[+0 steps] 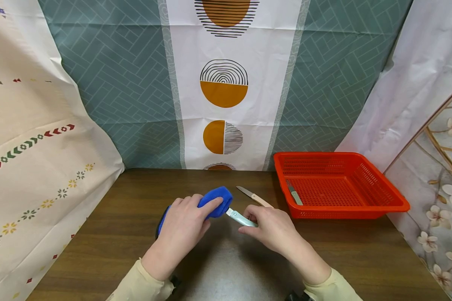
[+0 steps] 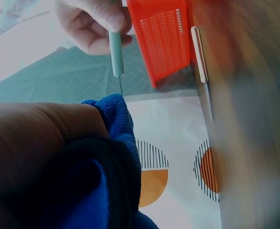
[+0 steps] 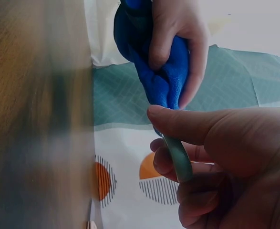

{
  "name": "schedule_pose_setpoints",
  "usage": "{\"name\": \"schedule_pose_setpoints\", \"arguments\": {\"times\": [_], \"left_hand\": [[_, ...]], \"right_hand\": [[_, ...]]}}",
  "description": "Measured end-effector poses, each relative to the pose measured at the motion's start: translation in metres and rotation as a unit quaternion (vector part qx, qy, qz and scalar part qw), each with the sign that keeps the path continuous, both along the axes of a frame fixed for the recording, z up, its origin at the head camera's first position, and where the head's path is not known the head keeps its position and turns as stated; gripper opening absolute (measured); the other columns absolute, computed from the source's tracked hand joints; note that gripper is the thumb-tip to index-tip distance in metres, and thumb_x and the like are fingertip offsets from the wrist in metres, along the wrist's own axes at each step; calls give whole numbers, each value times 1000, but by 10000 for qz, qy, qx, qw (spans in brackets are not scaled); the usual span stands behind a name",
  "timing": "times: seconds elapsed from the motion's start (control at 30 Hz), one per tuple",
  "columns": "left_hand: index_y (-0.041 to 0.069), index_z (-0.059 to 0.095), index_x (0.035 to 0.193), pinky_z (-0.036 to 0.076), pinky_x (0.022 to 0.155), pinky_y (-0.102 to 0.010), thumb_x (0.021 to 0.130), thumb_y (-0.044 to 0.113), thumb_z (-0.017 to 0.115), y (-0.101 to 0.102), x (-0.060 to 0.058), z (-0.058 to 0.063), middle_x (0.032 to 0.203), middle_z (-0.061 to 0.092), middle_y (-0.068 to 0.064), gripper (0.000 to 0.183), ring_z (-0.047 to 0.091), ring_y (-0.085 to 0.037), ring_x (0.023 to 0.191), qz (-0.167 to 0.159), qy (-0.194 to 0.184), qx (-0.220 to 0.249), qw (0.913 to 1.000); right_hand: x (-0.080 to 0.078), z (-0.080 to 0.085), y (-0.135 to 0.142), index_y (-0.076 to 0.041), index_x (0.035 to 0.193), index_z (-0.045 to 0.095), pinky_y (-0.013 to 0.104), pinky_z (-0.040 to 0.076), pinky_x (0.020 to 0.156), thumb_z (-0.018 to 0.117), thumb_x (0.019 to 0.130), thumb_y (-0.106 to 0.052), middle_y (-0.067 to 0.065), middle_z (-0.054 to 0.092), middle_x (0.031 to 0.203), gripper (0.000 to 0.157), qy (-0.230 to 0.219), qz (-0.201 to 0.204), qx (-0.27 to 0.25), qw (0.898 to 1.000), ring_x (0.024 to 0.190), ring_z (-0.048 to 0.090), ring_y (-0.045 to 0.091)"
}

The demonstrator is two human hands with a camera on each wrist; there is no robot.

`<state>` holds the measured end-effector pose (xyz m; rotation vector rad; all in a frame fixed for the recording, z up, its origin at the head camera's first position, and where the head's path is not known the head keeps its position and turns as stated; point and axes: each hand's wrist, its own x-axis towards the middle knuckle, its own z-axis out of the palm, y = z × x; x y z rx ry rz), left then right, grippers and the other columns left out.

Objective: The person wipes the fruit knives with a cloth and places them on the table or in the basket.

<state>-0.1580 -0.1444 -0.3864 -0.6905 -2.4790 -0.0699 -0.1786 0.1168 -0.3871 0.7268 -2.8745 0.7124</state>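
My left hand (image 1: 186, 219) grips a blue cloth (image 1: 217, 200) folded around the blade of a small knife (image 1: 240, 218). Only a short strip of that blade shows between the cloth and the pale green handle. My right hand (image 1: 273, 225) pinches this handle (image 3: 178, 160) between thumb and fingers. Both hands are held over the table, close together. Behind the right hand a second knife (image 1: 261, 200) with a pale pinkish handle lies on the table, its blade pointing to the back left.
A red plastic basket (image 1: 342, 212) stands at the back right of the brown wooden table (image 1: 98, 251). Inside it, at the left, is another knife (image 1: 295, 195) with a greenish handle. Patterned cloth hangings (image 1: 132, 83) border the table at the back and sides.
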Motion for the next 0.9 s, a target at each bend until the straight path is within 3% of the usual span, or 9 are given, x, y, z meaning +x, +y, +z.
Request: {"name": "schedule_pose_setpoints", "arguments": {"times": [0.9], "left_hand": [[25,74,143,59,76,-47,84,19,97,-22,-11,1,112,76,-15,63,74,-34,90,447,-35,134,9989]], "right_hand": [[2,0,0,-28,94,73,31,42,56,96,86,-32,-19,58,70,25,92,-16,-22,10000,61,50,4]]}}
